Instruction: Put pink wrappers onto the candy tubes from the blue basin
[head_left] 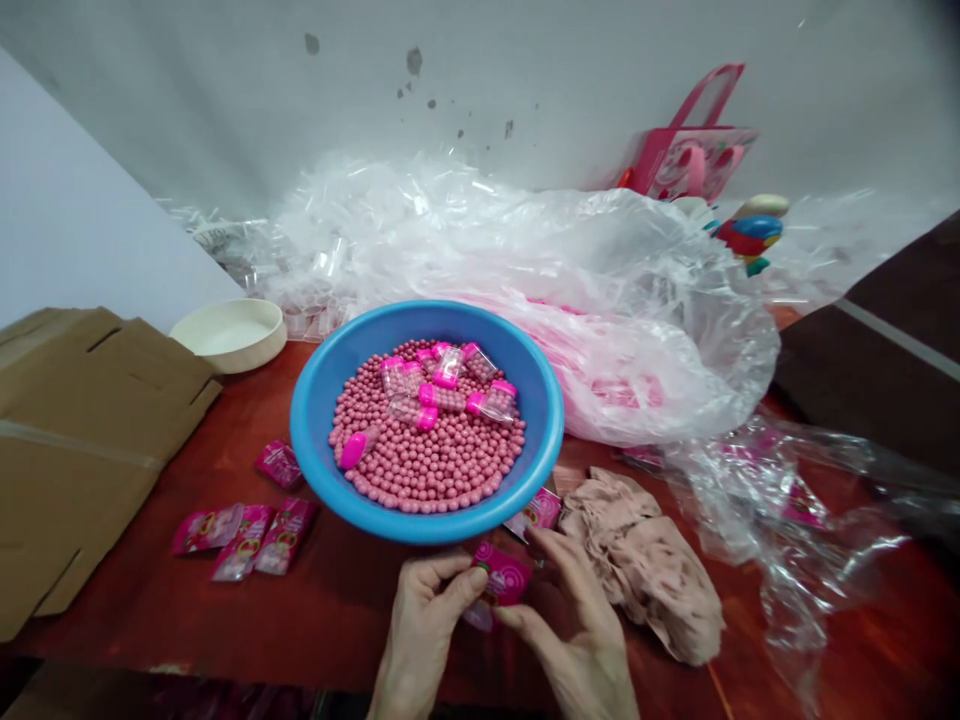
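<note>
A small pink printed candy packet (504, 574) with a clear lower part is pinched between the thumb and index finger of my left hand (426, 620), just below the blue basin's front rim. My right hand (574, 625) is at the packet's right side, fingers and thumb apart, its thumb tip by the packet's lower edge. The blue basin (315, 450) holds many pink beads (427, 465). On the beads lie several small clear bottles (448, 367) with bright pink caps, some with beads inside. Another pink packet (541, 508) lies partly behind my right fingers.
Several filled packets (251, 540) lie left on the red table (337, 620). A cardboard box (90, 450) and white dish (232, 335) stand beyond. Clear plastic bags (600, 260) fill the back. A crumpled beige cloth (645, 570) and clear wrap (795, 550) lie right.
</note>
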